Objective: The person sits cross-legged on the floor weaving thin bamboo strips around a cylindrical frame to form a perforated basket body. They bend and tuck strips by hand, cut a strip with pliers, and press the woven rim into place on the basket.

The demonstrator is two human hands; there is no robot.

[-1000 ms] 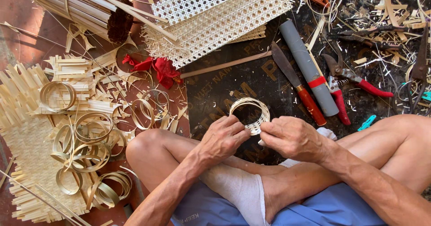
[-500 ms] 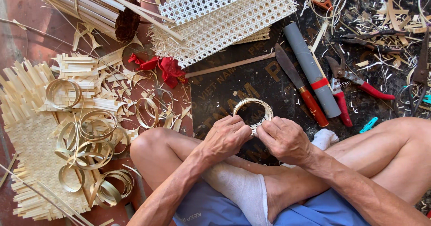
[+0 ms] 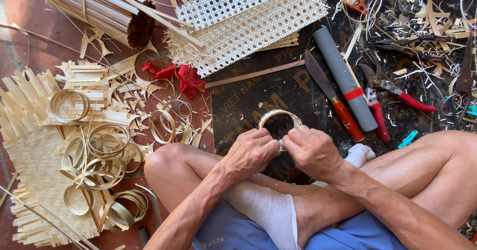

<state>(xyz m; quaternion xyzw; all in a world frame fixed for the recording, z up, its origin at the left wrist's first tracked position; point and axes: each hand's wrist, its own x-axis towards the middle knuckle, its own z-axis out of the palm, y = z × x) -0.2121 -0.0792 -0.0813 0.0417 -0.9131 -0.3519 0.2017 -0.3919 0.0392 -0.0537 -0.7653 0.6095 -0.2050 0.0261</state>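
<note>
I sit cross-legged on the floor. My left hand [image 3: 252, 149] and my right hand [image 3: 310, 149] meet in front of my shins, both pinching the near edge of a thin bamboo strip ring [image 3: 279, 117]. The ring stands out beyond my fingers over a dark board [image 3: 248, 98]. My fingertips hide the spot where the ring's ends meet.
Several finished bamboo rings [image 3: 94, 153] lie on woven mats [image 3: 35, 180] at the left. A red cloth [image 3: 186, 77], cane webbing sheets [image 3: 253, 21] and a bamboo bundle [image 3: 94, 4] lie ahead. A red-handled knife [image 3: 333, 96], grey tube [image 3: 345, 78] and red pruners [image 3: 385, 93] lie at the right.
My hands have drawn closer together on the ring and shifted slightly right. The ring sits a little lower between my fingertips.
</note>
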